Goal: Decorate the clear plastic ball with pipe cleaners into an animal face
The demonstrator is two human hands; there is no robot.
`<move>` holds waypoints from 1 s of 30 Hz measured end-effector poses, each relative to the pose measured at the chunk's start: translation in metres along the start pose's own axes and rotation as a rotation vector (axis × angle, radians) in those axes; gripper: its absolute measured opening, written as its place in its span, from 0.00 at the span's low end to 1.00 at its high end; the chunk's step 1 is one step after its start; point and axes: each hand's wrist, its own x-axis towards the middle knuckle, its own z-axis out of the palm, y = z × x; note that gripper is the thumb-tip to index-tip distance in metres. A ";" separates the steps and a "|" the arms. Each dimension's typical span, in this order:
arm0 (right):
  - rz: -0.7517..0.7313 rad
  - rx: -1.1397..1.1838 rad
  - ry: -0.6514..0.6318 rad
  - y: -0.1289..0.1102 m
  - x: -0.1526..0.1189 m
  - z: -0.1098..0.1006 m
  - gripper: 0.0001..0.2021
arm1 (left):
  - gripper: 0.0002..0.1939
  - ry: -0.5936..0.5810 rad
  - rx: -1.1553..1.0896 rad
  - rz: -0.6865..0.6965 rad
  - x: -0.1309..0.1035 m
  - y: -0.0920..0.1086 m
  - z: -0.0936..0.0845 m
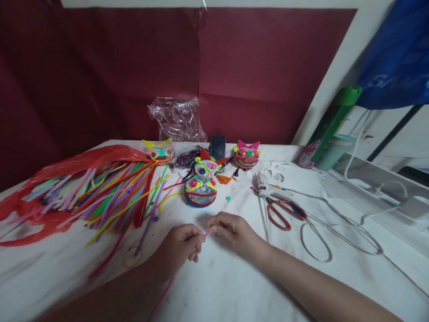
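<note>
A thin pink pipe cleaner (207, 233) spans the small gap between my two hands. My left hand (183, 247) pinches it, and a long end of it trails below toward the front edge of the view. My right hand (231, 232) closes its fingertips on the other end. Just beyond the hands lies a round silver face (201, 193) with a blue and red rim, touching a second colourful face (206, 168) with red horns. A small teal scrap (228, 198) rests right of them.
Many coloured pipe cleaners (104, 194) spill from a red plastic bag (18, 238) at left. Orange-handled scissors (286, 213), a glue gun (262, 184) and a looped cable (339, 221) lie right. A pink face (247, 155) and a yellow-horned face (161, 152) stand behind.
</note>
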 end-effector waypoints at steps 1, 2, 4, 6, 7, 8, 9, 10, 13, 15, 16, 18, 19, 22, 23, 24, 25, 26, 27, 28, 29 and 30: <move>0.087 0.143 0.031 0.002 0.001 0.002 0.15 | 0.11 -0.009 -0.095 0.001 0.001 0.002 0.000; 0.150 0.272 0.043 0.003 0.003 0.004 0.18 | 0.12 -0.016 -0.164 0.006 0.001 0.004 0.000; 0.210 0.461 0.046 0.003 0.004 0.010 0.21 | 0.13 -0.015 -0.218 0.013 0.001 0.007 0.000; 0.233 0.543 0.079 0.003 0.004 0.015 0.21 | 0.13 -0.019 -0.207 0.010 0.000 0.006 0.000; 0.241 0.557 0.094 0.003 0.004 0.018 0.20 | 0.13 -0.024 -0.196 0.008 0.000 0.004 0.001; 0.247 0.560 0.104 0.004 0.003 0.020 0.20 | 0.13 -0.032 -0.189 0.007 0.000 0.002 0.001; 0.248 0.559 0.111 0.004 0.003 0.021 0.19 | 0.13 -0.037 -0.187 0.005 0.000 -0.001 0.002; 0.246 0.552 0.113 0.004 0.002 0.022 0.18 | 0.13 -0.046 -0.189 -0.001 0.000 -0.004 0.002; 0.197 0.440 0.086 0.004 0.000 0.019 0.14 | 0.13 -0.090 -0.219 -0.049 0.003 -0.012 0.001; 0.123 0.274 0.063 0.001 0.000 0.014 0.09 | 0.13 -0.120 -0.247 -0.087 0.005 -0.013 0.000; 0.077 0.174 0.052 -0.001 -0.001 0.012 0.07 | 0.14 -0.125 -0.251 -0.096 0.006 -0.013 0.000; -0.035 -0.019 0.017 -0.005 -0.002 0.006 0.05 | 0.14 -0.105 -0.222 -0.092 0.006 -0.011 0.000; -0.102 -0.104 -0.011 -0.008 -0.003 0.004 0.06 | 0.14 -0.087 -0.193 -0.086 0.006 -0.011 0.000; -0.265 -0.270 -0.109 -0.011 -0.005 0.001 0.09 | 0.14 -0.051 -0.115 -0.092 0.004 -0.009 0.003; -0.271 -0.273 -0.120 -0.010 -0.005 0.001 0.10 | 0.15 -0.052 -0.105 -0.096 0.003 -0.009 0.004; -0.237 -0.234 -0.111 -0.009 -0.005 0.002 0.11 | 0.15 -0.053 -0.108 -0.095 0.002 -0.008 0.005; -0.170 -0.149 -0.089 -0.008 -0.004 0.003 0.12 | 0.15 -0.054 -0.124 -0.088 0.001 -0.006 0.006; -0.080 -0.024 -0.062 -0.006 -0.003 0.005 0.12 | 0.15 -0.050 -0.154 -0.076 0.000 -0.004 0.006; 0.016 0.123 -0.036 -0.003 -0.002 0.008 0.13 | 0.15 -0.047 -0.194 -0.065 -0.001 -0.003 0.005; 0.106 0.273 -0.015 -0.001 -0.001 0.010 0.15 | 0.15 -0.047 -0.238 -0.057 -0.002 -0.001 0.005; 0.177 0.409 -0.002 0.001 0.001 0.013 0.16 | 0.14 -0.053 -0.280 -0.053 -0.003 -0.001 0.004; 0.222 0.518 0.009 0.003 0.002 0.015 0.17 | 0.14 -0.066 -0.311 -0.050 -0.003 -0.001 0.004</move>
